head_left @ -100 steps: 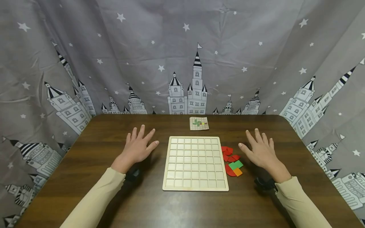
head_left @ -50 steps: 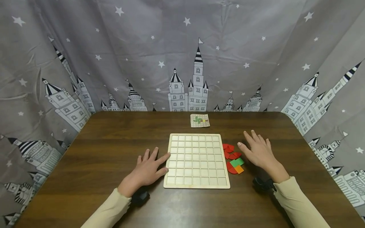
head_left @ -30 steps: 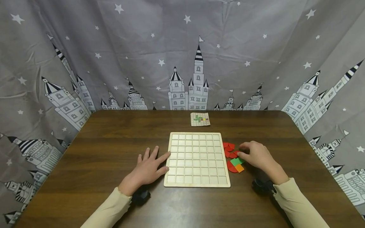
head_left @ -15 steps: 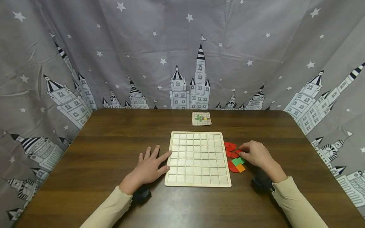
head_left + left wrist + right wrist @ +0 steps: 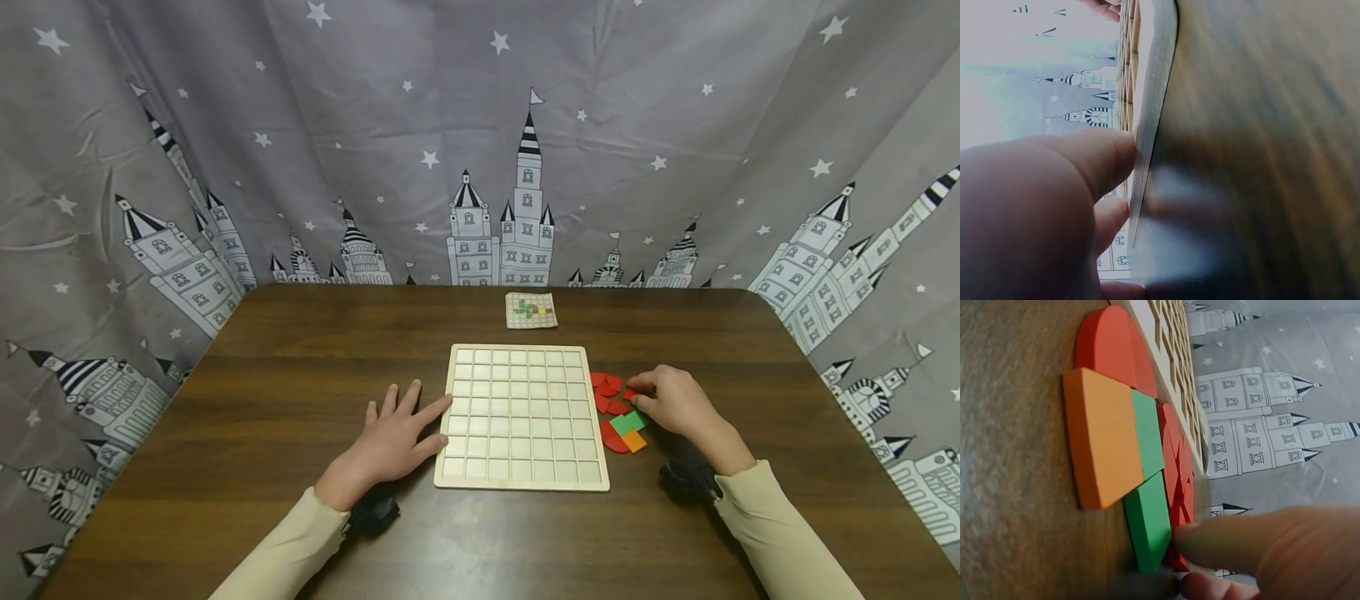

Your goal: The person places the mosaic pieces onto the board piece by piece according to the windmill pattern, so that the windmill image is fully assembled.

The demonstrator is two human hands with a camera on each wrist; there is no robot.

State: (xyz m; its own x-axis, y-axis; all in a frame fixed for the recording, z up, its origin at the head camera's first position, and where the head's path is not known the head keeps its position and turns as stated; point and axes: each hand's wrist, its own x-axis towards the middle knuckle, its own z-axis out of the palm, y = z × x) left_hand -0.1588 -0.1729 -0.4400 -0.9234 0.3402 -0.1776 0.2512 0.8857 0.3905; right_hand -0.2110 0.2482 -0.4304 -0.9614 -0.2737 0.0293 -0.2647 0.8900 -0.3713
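A pale wooden grid board (image 5: 521,417) lies on the table, its square cells bare. My left hand (image 5: 386,446) rests at its left side, fingers spread, the thumb and index fingertips touching the rim. To the board's right, my right hand (image 5: 678,408) pinches a small red block (image 5: 629,395) between thumb and index finger. In the right wrist view the thumb (image 5: 1229,544) covers part of that block, so its full shape is hidden. Close by lie several red blocks (image 5: 617,407) with curved edges, two green blocks (image 5: 628,422) and an orange square block (image 5: 634,440).
Behind the board lies a small card (image 5: 531,311) printed with a grid and a green, brown and yellow pattern. The brown wooden table (image 5: 300,358) ends at a grey curtain (image 5: 360,100) with castles and stars.
My left hand has come right and nearer to me, onto the board's left rim. My right hand has lowered and curled to pinch a red block, which has shifted slightly from its neighbours.
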